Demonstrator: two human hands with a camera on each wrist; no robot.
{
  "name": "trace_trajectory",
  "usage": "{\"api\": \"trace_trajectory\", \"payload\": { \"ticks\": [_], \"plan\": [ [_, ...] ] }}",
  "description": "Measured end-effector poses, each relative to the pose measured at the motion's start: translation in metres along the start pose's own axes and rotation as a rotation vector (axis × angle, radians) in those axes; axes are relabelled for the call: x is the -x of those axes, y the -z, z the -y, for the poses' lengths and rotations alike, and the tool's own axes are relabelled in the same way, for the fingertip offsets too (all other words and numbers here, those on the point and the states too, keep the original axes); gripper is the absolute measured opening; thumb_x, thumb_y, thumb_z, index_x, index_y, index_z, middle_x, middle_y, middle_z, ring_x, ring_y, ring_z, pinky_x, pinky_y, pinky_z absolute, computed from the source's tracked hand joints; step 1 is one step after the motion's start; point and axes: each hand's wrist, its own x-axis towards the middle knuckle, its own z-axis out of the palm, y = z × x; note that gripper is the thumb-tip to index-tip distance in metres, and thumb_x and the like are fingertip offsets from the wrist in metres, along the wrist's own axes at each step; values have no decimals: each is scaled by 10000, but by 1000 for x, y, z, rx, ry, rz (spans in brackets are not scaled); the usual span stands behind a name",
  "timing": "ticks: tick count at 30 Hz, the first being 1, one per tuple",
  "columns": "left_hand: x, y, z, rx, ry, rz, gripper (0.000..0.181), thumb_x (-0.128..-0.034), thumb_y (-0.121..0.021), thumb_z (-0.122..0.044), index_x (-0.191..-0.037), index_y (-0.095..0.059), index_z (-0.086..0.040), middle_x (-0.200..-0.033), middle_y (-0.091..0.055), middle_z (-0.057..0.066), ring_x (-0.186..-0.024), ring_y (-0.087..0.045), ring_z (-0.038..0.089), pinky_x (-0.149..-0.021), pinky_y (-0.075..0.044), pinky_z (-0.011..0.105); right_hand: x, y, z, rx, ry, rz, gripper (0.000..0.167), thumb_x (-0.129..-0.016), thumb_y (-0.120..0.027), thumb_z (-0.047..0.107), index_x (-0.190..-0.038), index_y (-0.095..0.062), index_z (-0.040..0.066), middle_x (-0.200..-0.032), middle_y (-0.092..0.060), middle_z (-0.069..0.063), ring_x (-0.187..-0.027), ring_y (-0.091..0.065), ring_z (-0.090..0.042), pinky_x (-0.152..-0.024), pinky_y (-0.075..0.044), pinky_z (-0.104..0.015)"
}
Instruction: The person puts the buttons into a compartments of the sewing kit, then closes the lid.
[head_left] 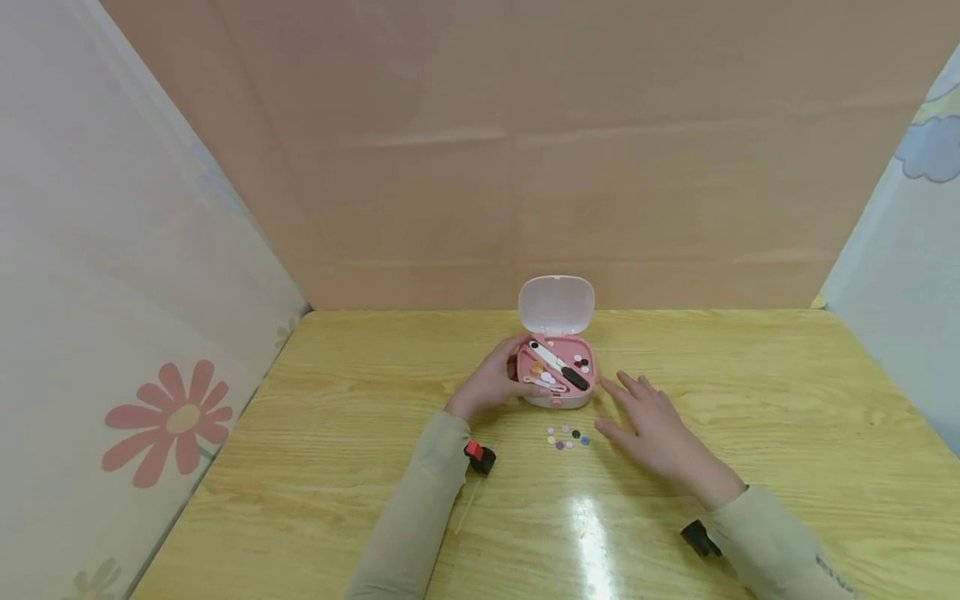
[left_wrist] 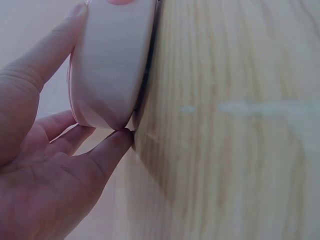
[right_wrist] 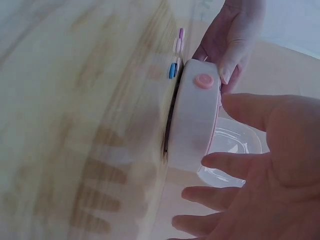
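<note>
A small pink and white sewing box stands on the table with its clear lid raised. Inside lies a slim white tool with a black end, set diagonally. Small buttons sit in the right compartment, and small white and orange items in the left one. My left hand holds the box's left side, thumb at its front edge and fingers curled round the end. To the right, my right hand hovers with spread fingers, holding nothing. Several loose buttons lie in front of the box.
The wooden table carries all of this. A brown backdrop rises behind it, with a flower-patterned sheet on the left and a pale sheet on the right. Black wrist devices hang at both sleeves.
</note>
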Motion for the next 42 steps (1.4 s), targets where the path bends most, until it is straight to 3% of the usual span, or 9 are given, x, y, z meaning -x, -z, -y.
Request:
{"api": "trace_trajectory", "payload": {
  "ticks": [22,32,42],
  "plan": [
    [6,-4,3,51,-23,18,880,-738,-835,-122,-1468,-352,-205,-1401,-399,38,-1198,-493,196,-982,-429,323,11,-9,8,4,4,76,663,-921,-633,359,-1450,-391,42,-1441,-289,-344,-1302,-205,-582,-987,-166,-730],
    [3,-2,-1,14,-13,9,913,-717,-856,-194,-1474,-347,-226,-1379,-418,-34,-1184,-497,135,-974,-422,266,10,-11,4,3,-19,99,652,-918,-633,360,-1432,-411,25,-1447,-270,-349,-1309,-178,-585,-987,-131,-739],
    [-2,0,-1,-6,-28,5,925,-697,-867,-212,-1470,-358,-219,-1371,-427,-25,-1185,-503,134,-966,-430,267,9,-10,3,-36,-14,104,650,-916,-632,382,-1421,-429,28,-1451,-244,-361,-1312,-144,-595,-982,-94,-750]
  ]
}}
